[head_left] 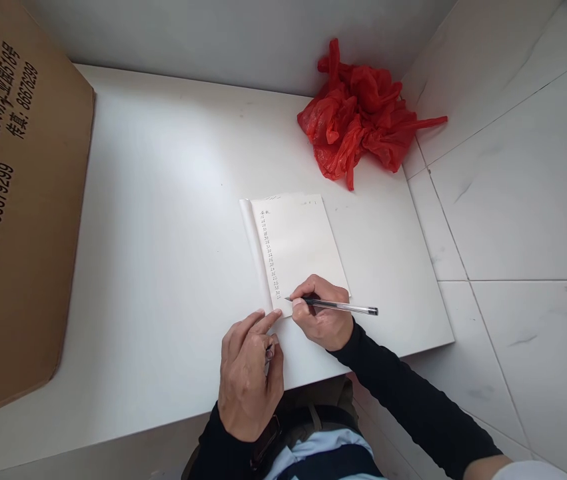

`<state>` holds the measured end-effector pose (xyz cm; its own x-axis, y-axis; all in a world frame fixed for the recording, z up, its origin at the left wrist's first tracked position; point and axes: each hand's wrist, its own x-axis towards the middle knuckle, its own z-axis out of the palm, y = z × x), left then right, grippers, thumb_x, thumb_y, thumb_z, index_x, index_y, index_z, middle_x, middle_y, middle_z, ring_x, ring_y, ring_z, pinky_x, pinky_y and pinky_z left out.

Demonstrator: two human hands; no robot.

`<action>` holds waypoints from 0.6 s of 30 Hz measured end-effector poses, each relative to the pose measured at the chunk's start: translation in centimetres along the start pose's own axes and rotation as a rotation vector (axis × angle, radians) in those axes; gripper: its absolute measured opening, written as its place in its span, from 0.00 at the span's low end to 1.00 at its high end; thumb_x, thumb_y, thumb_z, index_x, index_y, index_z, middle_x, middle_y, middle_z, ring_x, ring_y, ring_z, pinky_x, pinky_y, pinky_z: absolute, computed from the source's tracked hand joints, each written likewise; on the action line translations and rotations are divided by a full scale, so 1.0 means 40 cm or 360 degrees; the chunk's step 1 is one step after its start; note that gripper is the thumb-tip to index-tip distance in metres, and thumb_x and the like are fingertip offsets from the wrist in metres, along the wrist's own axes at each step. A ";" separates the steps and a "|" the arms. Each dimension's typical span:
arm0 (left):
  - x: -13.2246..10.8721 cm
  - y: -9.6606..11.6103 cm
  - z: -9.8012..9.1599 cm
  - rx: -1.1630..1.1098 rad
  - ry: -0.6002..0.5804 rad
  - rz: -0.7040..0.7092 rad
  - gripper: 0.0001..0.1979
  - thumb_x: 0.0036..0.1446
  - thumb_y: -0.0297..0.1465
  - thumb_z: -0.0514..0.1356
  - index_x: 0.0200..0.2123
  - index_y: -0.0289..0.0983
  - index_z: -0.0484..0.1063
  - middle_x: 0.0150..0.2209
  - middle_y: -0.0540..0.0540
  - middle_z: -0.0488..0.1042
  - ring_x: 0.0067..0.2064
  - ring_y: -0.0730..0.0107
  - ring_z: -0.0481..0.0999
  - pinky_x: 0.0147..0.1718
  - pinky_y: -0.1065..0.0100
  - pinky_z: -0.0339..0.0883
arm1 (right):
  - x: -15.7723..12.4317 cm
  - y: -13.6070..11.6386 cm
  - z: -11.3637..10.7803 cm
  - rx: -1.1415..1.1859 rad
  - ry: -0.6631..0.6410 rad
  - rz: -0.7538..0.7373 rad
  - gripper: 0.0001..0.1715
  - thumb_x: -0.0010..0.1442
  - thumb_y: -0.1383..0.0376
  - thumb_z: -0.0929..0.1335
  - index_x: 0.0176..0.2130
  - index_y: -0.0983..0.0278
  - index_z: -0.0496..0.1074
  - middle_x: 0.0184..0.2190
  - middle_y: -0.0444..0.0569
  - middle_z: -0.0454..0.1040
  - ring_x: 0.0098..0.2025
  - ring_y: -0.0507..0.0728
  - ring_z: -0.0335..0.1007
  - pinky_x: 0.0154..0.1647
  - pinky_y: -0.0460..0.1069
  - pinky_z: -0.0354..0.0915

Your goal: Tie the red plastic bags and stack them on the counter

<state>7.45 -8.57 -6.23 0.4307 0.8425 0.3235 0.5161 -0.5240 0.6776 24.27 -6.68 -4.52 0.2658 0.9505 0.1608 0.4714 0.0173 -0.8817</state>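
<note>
My right hand (320, 313) pinches a clear-barrelled pen (346, 307) with a dark grip. Its tip is at the lower left of an open notebook (303, 247), by the bottom of a handwritten column of numbers. My left hand (250, 373) rests at the notebook's lower left corner, index fingertip on the page. Between its curled thumb and fingers sits a small clear and dark piece that looks like a pen cap (268, 355), mostly hidden. The notebook lies flat, its left part folded or rolled along the spine.
A white table (163, 233) carries everything. A large printed cardboard box (23, 220) stands at the left. Crumpled red plastic bags (358, 120) lie at the back right corner, against the wall. Pale marbled tiles (533, 220) lie beyond the table's right edge.
</note>
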 end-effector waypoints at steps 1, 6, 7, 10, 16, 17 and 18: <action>0.002 0.002 -0.001 -0.0005 0.0000 -0.0005 0.14 0.56 0.15 0.58 0.37 0.39 0.62 0.54 0.40 0.76 0.59 0.52 0.70 0.52 0.48 0.66 | 0.001 -0.002 -0.001 0.0001 0.0002 0.0015 0.05 0.50 0.70 0.65 0.28 0.62 0.71 0.22 0.41 0.71 0.20 0.49 0.62 0.20 0.45 0.61; 0.007 0.017 -0.019 -0.0131 -0.0036 -0.0093 0.06 0.62 0.24 0.54 0.41 0.39 0.66 0.54 0.40 0.75 0.59 0.51 0.67 0.52 0.48 0.64 | 0.004 0.002 -0.002 0.0073 -0.0049 0.0107 0.03 0.52 0.68 0.66 0.29 0.62 0.72 0.21 0.41 0.71 0.20 0.49 0.62 0.21 0.45 0.61; 0.005 0.018 -0.025 -0.0186 -0.0069 -0.0135 0.09 0.64 0.26 0.51 0.45 0.39 0.67 0.55 0.39 0.74 0.60 0.51 0.66 0.51 0.49 0.64 | 0.003 0.005 -0.003 0.0124 -0.0054 0.0138 0.03 0.53 0.68 0.66 0.30 0.62 0.72 0.22 0.42 0.72 0.21 0.50 0.64 0.22 0.46 0.62; -0.003 0.014 -0.038 -0.0307 -0.0119 -0.0258 0.21 0.67 0.27 0.41 0.57 0.39 0.65 0.58 0.39 0.69 0.61 0.53 0.64 0.51 0.50 0.65 | -0.009 0.011 -0.007 0.0355 -0.0042 0.0214 0.04 0.55 0.67 0.66 0.34 0.62 0.72 0.24 0.44 0.75 0.26 0.53 0.72 0.27 0.47 0.68; -0.008 0.013 -0.061 -0.0330 0.0073 -0.0207 0.08 0.66 0.24 0.51 0.45 0.40 0.66 0.40 0.45 0.72 0.46 0.65 0.72 0.42 0.63 0.69 | -0.060 -0.036 -0.035 0.0850 -0.0090 0.0415 0.04 0.61 0.63 0.68 0.36 0.62 0.70 0.25 0.43 0.75 0.23 0.51 0.70 0.23 0.46 0.66; -0.008 0.017 -0.065 -0.0298 0.0084 -0.0179 0.08 0.65 0.23 0.53 0.44 0.40 0.66 0.38 0.46 0.71 0.43 0.67 0.72 0.38 0.66 0.69 | -0.067 -0.049 -0.044 0.0894 -0.0120 0.0428 0.04 0.61 0.63 0.68 0.36 0.62 0.71 0.25 0.43 0.74 0.23 0.51 0.70 0.22 0.45 0.65; -0.007 0.021 -0.070 -0.0265 0.0084 -0.0144 0.09 0.64 0.22 0.55 0.45 0.40 0.67 0.37 0.46 0.72 0.41 0.68 0.72 0.36 0.67 0.69 | -0.071 -0.062 -0.052 0.0915 -0.0153 0.0432 0.05 0.61 0.63 0.69 0.35 0.62 0.71 0.25 0.43 0.74 0.24 0.51 0.70 0.22 0.45 0.65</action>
<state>5.70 -8.90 -3.88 0.3465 0.8930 0.2873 0.4198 -0.4215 0.8038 24.08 -10.09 -1.86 0.2229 0.9676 -0.1186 -0.1351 -0.0898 -0.9868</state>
